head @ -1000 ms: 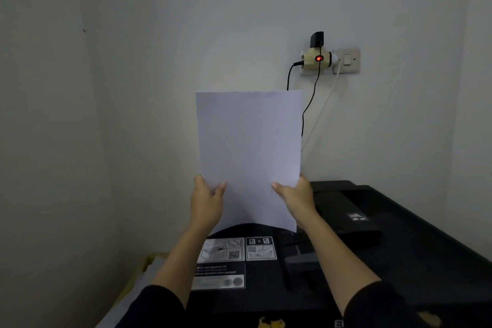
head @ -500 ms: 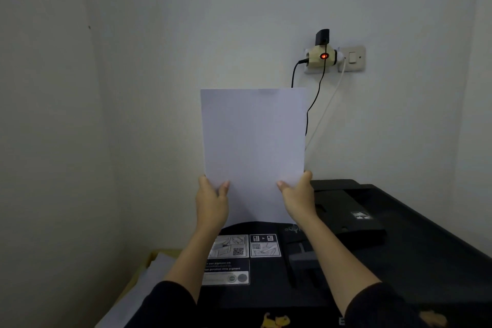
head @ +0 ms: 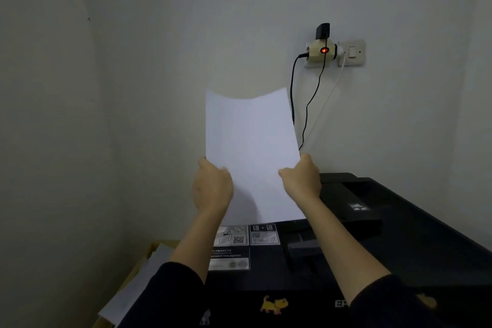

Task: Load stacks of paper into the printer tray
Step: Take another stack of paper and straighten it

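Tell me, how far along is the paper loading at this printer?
Done: the paper is picked up and held upright over the black printer. In hand: the left hand and right hand grip its side edges, with its lower edge down at the printer's top; whether it has gone in yet cannot be told. Left: sliding it down and letting go. More loose sheets lie beside the printer.

I'm facing a corner: left wall (head: 48, 120) and back wall (head: 186, 24), both plain and pale, in dim light. There's a tiny dark mark (head: 88, 18) high on the left wall. On the back wall is a socket plate (head: 355, 52) with a cream adapter (head: 314, 54) plugged in (its red lamp (head: 324, 50) glowing). A black plug (head: 322, 30) sits on top; two black cables (head: 292, 93) and a white cable (head: 328, 98) hang down.
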Action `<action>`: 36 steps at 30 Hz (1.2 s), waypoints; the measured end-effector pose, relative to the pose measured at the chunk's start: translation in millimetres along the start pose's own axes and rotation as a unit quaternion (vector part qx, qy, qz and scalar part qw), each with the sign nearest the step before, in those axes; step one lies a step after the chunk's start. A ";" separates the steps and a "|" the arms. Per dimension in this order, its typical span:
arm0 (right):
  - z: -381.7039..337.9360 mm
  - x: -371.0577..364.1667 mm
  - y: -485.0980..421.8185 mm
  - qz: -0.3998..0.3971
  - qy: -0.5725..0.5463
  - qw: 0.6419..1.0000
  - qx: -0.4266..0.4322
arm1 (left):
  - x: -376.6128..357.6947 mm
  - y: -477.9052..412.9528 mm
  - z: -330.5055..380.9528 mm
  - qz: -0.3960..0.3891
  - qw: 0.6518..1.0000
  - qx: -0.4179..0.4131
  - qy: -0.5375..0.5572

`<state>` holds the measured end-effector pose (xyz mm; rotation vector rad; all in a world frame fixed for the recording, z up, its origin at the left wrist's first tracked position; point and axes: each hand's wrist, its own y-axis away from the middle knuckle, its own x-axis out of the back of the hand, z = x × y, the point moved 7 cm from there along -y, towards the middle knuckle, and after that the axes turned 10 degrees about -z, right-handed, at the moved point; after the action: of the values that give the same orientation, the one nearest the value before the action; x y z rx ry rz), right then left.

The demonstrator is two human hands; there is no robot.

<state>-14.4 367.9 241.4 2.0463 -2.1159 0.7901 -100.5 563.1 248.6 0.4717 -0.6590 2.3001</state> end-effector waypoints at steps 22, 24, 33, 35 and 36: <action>32.0 -25.8 34.9 -0.154 0.344 0.924 -0.071 | -32.0 19.1 -49.7 -0.143 0.915 0.079 -0.369; 28.0 -21.7 41.0 -0.134 0.324 0.936 -0.037 | -34.8 25.5 -38.2 -0.108 0.932 0.020 -0.344; 31.4 45.6 113.5 0.042 0.182 0.974 0.126 | -48.0 120.2 18.2 -0.035 0.977 -0.169 -0.126; 42.5 59.5 144.4 0.119 0.156 0.965 0.172 | -53.6 156.8 20.6 -0.018 0.974 -0.209 -0.080; 51.7 65.7 159.1 0.152 0.142 0.960 0.185 | -56.2 175.6 18.4 -0.009 0.972 -0.229 -0.053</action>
<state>-158.0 281.2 176.9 1.6254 -2.2714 1.5257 -181.8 412.0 178.6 0.3771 -1.1963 2.0261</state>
